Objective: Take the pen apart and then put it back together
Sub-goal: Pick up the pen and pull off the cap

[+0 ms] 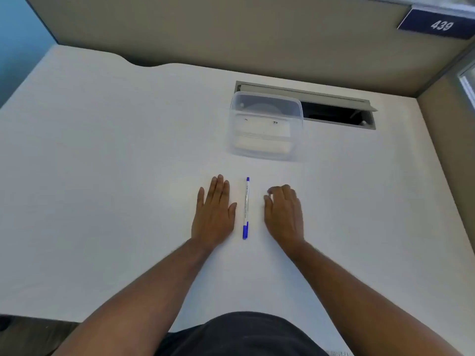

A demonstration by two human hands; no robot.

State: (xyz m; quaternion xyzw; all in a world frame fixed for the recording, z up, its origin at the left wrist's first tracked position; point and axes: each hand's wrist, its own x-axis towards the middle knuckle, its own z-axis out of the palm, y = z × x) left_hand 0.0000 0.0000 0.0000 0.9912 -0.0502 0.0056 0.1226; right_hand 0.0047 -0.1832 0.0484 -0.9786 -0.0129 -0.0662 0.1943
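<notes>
A pen [246,208] with a clear barrel, a blue cap at its near end and a blue plug at its far end lies whole on the white desk [115,176], pointing away from me. My left hand [214,214] rests flat on the desk just left of the pen, fingers straight and together, holding nothing. My right hand [282,214] rests palm down just right of the pen with its fingers curled under; nothing shows in it. Neither hand touches the pen.
A clear plastic box [266,125] stands beyond the pen, partly over an open cable slot [336,113] in the desk. Beige partition walls close off the back and right. A blue sign reading 439 [440,24] hangs at top right.
</notes>
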